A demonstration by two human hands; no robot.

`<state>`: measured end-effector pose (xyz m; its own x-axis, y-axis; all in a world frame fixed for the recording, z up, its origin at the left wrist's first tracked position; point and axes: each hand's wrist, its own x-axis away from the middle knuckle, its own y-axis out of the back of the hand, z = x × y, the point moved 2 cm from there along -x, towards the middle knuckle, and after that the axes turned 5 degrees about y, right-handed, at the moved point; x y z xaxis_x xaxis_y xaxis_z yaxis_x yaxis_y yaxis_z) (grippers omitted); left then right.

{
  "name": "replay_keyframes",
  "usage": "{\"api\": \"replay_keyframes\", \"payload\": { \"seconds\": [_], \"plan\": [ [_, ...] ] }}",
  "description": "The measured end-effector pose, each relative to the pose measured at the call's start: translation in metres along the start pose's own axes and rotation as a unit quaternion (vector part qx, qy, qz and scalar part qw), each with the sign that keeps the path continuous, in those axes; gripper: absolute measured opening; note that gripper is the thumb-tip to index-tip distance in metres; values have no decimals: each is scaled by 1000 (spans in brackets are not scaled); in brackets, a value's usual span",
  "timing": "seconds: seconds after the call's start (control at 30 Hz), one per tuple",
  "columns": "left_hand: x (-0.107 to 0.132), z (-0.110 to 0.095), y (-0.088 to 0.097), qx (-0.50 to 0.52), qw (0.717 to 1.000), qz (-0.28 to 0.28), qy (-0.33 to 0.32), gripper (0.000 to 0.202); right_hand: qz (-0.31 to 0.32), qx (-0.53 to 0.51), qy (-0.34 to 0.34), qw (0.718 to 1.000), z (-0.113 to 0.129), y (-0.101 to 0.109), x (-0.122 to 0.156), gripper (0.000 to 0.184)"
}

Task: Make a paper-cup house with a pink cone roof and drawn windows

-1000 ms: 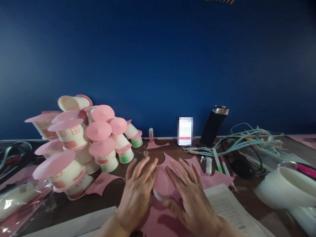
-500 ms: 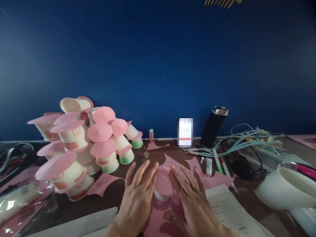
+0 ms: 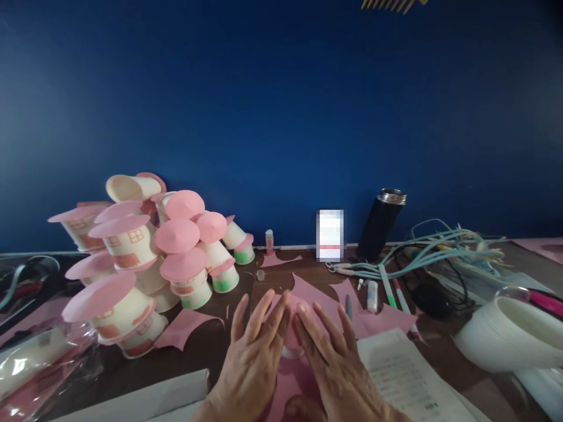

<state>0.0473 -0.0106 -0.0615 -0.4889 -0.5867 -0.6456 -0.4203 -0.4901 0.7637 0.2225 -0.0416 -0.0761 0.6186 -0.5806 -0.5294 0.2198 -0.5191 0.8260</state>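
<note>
Between my hands a pink paper cone (image 3: 291, 333) sits on top of a white paper cup (image 3: 292, 352), of which only a short strip shows. My left hand (image 3: 254, 357) lies along the cone's left side, fingers stretched out and pressing on it. From the other side my right hand (image 3: 336, 360) rests flat on the cone with its fingers straight, the thumb tucked lower down. The two hands' fingertips nearly meet and hide most of the cone. Beneath them is pink paper (image 3: 288, 381).
Stacked at left are several cups with pink cone roofs (image 3: 118, 225). Cut pink scraps (image 3: 187, 325), a glue stick (image 3: 270, 241), a phone (image 3: 329, 235), a black bottle (image 3: 382, 225), markers (image 3: 387, 286), cables (image 3: 440, 258), printed paper (image 3: 400, 369) and nested white cups (image 3: 488, 340) surround the hands.
Both hands have come closer together over the cone, covering more of it. My right hand moved left, uncovering a grey pen-like item on the pink paper.
</note>
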Motion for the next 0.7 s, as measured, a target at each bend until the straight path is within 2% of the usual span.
{"api": "replay_keyframes", "payload": {
  "seconds": [0.17,0.37,0.53,0.7],
  "plan": [
    [1,1,1,0,1000,-4,6,49,1,-2,-2,1000,-2,2,-1,101],
    [-1,3,6,-18,1000,-12,15,53,-12,-5,-41,999,-6,2,4,105],
    [-1,-3,2,-9,1000,-1,-15,53,-4,-10,-37,999,-5,-2,4,99],
    [0,-2,1,-3,1000,3,0,54,-9,-17,-36,999,-5,2,1,99]
  ]
}}
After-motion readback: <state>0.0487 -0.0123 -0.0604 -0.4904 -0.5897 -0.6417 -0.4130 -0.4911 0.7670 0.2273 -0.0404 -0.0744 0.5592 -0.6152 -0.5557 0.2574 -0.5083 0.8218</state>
